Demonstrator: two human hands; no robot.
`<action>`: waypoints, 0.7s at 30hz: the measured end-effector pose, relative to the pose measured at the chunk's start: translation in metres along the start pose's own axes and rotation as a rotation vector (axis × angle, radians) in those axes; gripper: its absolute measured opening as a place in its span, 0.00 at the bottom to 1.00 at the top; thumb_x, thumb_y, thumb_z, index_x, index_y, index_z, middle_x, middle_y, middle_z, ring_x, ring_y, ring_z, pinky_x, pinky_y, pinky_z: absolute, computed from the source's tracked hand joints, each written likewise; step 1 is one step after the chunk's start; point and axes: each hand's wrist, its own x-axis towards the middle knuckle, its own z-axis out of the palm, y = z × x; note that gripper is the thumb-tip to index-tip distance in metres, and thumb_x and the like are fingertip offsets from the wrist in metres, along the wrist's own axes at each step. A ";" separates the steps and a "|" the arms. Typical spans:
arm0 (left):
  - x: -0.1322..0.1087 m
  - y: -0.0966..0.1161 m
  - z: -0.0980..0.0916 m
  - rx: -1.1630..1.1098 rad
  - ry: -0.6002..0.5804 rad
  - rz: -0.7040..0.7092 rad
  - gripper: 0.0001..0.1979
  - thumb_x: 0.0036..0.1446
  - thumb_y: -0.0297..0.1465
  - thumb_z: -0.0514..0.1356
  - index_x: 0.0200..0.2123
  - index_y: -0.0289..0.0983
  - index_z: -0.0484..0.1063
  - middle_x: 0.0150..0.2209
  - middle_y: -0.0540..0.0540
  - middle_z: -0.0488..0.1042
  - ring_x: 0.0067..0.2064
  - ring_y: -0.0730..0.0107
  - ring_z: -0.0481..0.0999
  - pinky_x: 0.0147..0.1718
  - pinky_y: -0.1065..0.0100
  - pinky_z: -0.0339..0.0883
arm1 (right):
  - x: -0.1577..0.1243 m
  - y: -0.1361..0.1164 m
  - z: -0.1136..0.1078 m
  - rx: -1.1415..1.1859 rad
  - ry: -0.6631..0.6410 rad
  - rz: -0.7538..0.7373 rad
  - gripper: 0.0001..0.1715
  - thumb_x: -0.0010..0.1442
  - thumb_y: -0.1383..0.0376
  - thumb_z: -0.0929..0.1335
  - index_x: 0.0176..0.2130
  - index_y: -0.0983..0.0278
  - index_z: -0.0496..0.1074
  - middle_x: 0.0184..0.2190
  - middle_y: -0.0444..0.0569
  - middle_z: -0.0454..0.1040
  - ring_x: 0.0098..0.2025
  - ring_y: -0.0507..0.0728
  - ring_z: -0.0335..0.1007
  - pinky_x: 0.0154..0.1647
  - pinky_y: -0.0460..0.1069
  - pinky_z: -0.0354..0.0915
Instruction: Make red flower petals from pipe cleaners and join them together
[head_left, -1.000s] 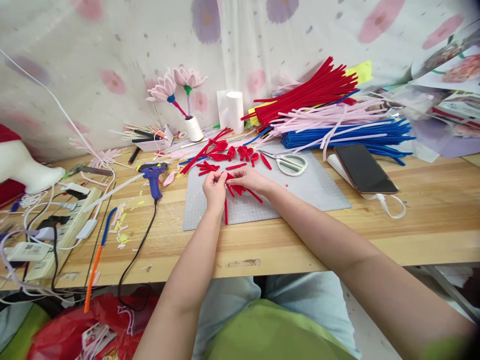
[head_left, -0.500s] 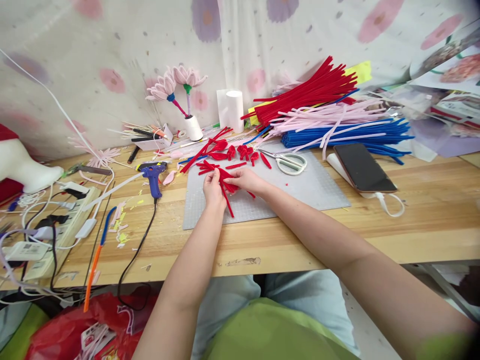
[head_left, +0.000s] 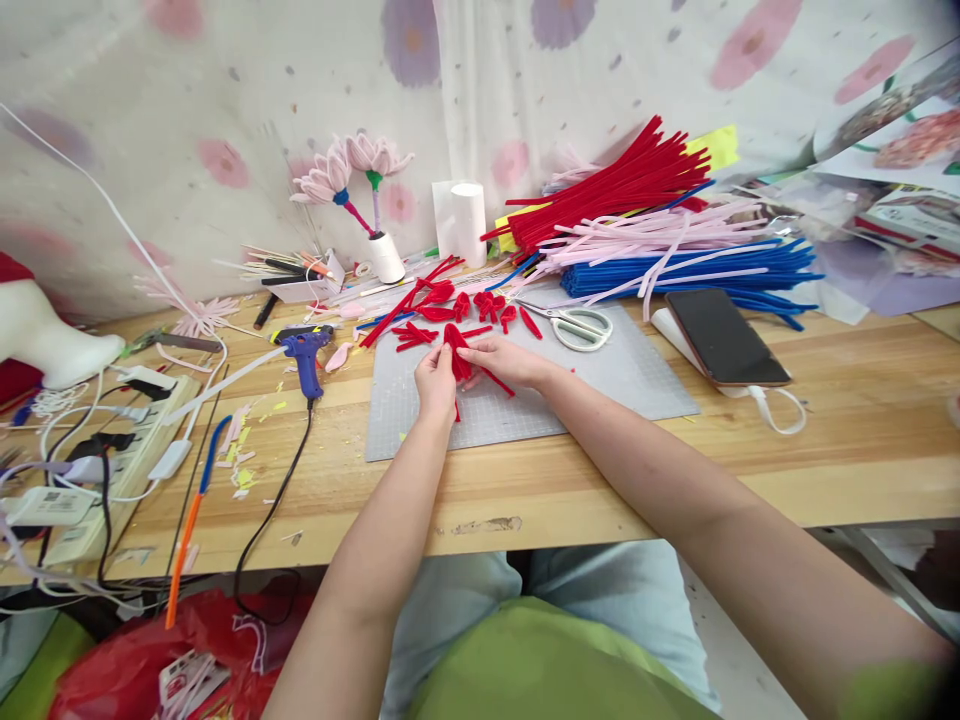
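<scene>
Between my two hands is a red pipe cleaner piece (head_left: 455, 345), bent to a pointed top, with loose ends sticking out below and to the right. My left hand (head_left: 435, 380) pinches its left side, fingers closed. My right hand (head_left: 495, 358) grips the right side with thumb and fingers together. Both hands are just above the grey cutting mat (head_left: 600, 385). Behind them on the mat lie short red pipe cleaner pieces (head_left: 415, 336) and several red looped petals (head_left: 489, 304). Scissors with pale handles (head_left: 581, 328) rest to the right of these.
Red (head_left: 607, 185), pink and blue pipe cleaner bundles (head_left: 690, 270) lie at the back right, near a phone (head_left: 726, 335). A blue glue gun (head_left: 306, 360) and a power strip (head_left: 135, 470) are on the left. Pink flowers stand in a white holder (head_left: 386, 257).
My hands have shifted slightly right and drawn closer together. The red piece has turned so that its pointed top stands up between them. Short red pieces behind are now more exposed.
</scene>
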 end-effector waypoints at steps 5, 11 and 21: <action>0.001 -0.002 -0.001 -0.049 -0.100 -0.036 0.11 0.50 0.37 0.60 0.30 0.34 0.71 0.24 0.50 0.73 0.23 0.80 0.69 0.22 0.77 0.61 | 0.000 0.001 -0.001 -0.014 -0.008 0.120 0.07 0.58 0.65 0.65 0.32 0.68 0.68 0.22 0.48 0.75 0.26 0.51 0.74 0.30 0.46 0.72; 0.005 0.004 -0.011 0.026 -0.384 -0.113 0.14 0.47 0.39 0.62 0.32 0.34 0.73 0.25 0.48 0.74 0.23 0.79 0.70 0.22 0.76 0.62 | -0.002 -0.001 0.000 -0.010 0.009 0.107 0.06 0.60 0.68 0.63 0.33 0.69 0.67 0.22 0.48 0.75 0.25 0.51 0.73 0.29 0.46 0.71; -0.003 0.004 -0.004 0.054 -0.277 -0.006 0.08 0.52 0.35 0.58 0.30 0.35 0.71 0.25 0.48 0.74 0.33 0.69 0.75 0.30 0.70 0.68 | -0.005 -0.014 0.008 -0.882 -0.045 0.082 0.22 0.59 0.58 0.61 0.21 0.68 0.69 0.18 0.47 0.69 0.20 0.49 0.63 0.25 0.45 0.59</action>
